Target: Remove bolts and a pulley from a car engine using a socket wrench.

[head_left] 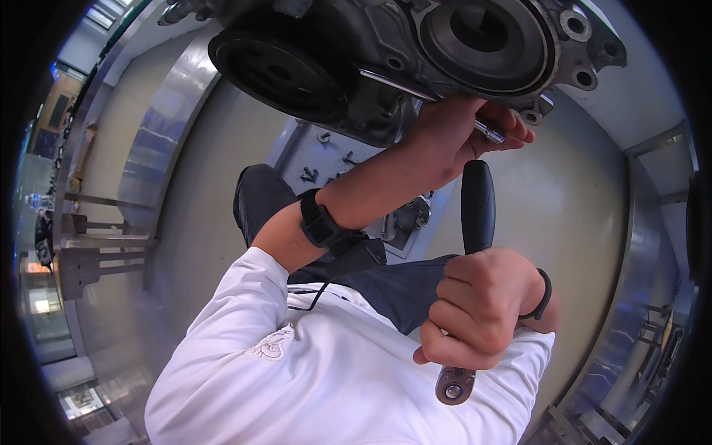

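Note:
My left hand [475, 127] reaches up beneath a dark metal engine [386, 44]. Its fingers are curled around a chrome extension bar [397, 83], whose long end runs left under the engine. A socket-like tip [489, 133] pokes out past the fingers on the right. In front of my chest, my right hand [482, 308] is closed round a ratchet wrench [478, 204]. The black handle points up toward the engine, and the round ratchet head [454, 387] shows below the fist. A black pulley [278, 74] sits on the engine's left side, a large round bore [486, 41] on its right.
A grey tray [293, 152] lies below the engine, with several bolts [309, 175] and metal parts [423, 211] in it, partly hidden by my left arm. Metal-edged benches [167, 126] curve along the left; a metal frame [630, 245] stands at the right.

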The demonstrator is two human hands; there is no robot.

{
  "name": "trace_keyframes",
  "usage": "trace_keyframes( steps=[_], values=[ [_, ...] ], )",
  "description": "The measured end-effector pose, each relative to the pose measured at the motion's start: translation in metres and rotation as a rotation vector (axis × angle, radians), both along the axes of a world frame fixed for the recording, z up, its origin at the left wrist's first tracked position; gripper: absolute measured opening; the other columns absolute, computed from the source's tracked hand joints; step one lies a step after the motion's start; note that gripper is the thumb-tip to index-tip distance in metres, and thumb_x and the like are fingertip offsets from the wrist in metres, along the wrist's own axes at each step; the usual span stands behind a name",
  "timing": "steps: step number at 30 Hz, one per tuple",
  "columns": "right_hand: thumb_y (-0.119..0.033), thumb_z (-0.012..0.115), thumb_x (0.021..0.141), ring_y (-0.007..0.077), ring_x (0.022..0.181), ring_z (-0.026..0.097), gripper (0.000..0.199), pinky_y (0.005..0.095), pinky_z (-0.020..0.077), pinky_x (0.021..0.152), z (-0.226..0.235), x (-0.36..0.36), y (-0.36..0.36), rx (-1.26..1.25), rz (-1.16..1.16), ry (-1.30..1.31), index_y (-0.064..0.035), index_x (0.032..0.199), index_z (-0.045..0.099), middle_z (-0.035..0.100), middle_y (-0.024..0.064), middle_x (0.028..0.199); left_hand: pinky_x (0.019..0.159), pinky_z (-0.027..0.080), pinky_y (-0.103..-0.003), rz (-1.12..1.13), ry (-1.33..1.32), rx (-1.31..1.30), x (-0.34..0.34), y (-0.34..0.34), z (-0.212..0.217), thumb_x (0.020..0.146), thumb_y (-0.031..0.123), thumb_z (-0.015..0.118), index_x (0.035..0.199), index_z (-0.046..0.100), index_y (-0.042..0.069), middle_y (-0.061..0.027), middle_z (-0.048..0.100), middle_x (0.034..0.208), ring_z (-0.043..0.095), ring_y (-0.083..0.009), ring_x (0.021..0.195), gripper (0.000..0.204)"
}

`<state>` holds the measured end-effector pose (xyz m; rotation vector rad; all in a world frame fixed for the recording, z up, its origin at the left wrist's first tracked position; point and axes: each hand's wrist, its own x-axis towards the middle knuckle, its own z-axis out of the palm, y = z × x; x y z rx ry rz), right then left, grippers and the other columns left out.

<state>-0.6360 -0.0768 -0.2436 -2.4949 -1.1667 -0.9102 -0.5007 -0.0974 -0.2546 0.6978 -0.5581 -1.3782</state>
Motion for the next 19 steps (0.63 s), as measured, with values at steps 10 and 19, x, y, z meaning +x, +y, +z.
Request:
trace_keyframes(
  steps=[10, 19],
  values=[
    [-0.017, 0.061, 0.077, 0.0075, 0.034, 0.03, 0.03, 0.0233, 0.0218, 0.033, 0.0, -0.008, 0.004, 0.095, -0.143, -0.079, -0.0053, 0.059, 0.04, 0.024, -0.0041, 0.049, 0.087, 0.051, -0.039, -0.077, 0.003, -0.205, -0.006, -0.013, -0.025, 0.09, 0.019, 0.043, 0.072, 0.057, -0.003, -0.016, 0.061, 0.077, 0.06, -0.0309, 0.093, 0.032],
    [-0.015, 0.06, 0.075, 0.0079, 0.034, 0.03, 0.028, 0.0233, 0.0223, 0.032, -0.005, -0.013, 0.01, 0.143, -0.177, -0.072, -0.0048, 0.059, 0.04, 0.026, -0.0036, 0.049, 0.098, 0.04, -0.045, -0.204, 0.257, -0.433, -0.004, -0.018, -0.035, 0.091, 0.021, 0.042, 0.078, 0.059, -0.002, -0.0161, 0.062, 0.085, 0.056, -0.0332, 0.101, 0.032]
  ],
)
